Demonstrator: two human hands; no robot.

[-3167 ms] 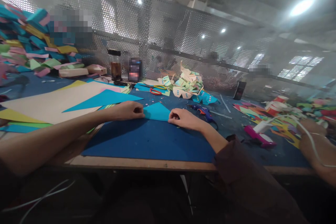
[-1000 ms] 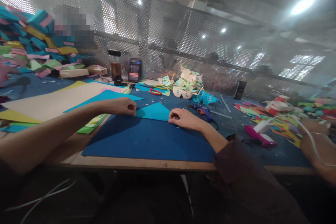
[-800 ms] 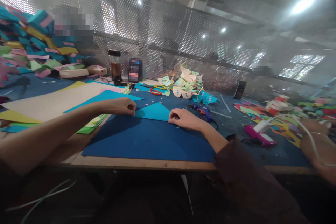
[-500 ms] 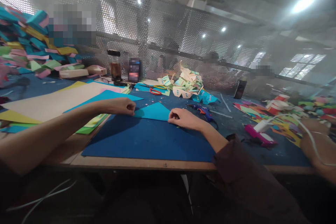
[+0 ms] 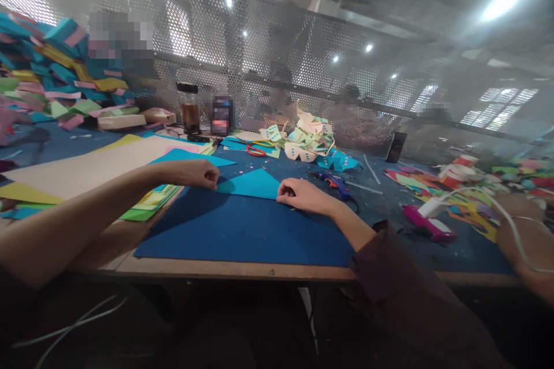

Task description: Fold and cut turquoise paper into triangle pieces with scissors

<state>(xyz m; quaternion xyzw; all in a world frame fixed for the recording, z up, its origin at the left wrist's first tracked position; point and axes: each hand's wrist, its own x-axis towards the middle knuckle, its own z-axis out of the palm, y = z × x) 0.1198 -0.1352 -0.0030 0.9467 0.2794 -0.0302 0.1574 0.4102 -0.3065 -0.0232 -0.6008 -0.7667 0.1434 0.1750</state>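
A bright blue sheet of paper [image 5: 253, 184], folded into a triangle, lies on the dark blue mat [image 5: 242, 236] with its point away from me. My left hand [image 5: 199, 174] is closed at the paper's left corner, fingers curled down onto it. At the right corner, my right hand [image 5: 303, 196] has thumb and fingertips closed on the paper. The fingertips of both hands are partly hidden. Just behind the left wrist lies another blue sheet [image 5: 186, 155], on top of a stack of coloured paper.
A glue gun [image 5: 335, 183] lies right of my right hand. Beyond the paper are red-handled scissors [image 5: 256, 151] and a heap of cut paper shapes [image 5: 309, 135]. A jar [image 5: 189, 109] stands behind. Another person's arm [image 5: 519, 236] rests at the right, near a pink device [image 5: 428, 223].
My left hand has slid slightly left along the paper's lower edge, to its left corner. My right hand stays at the right corner.
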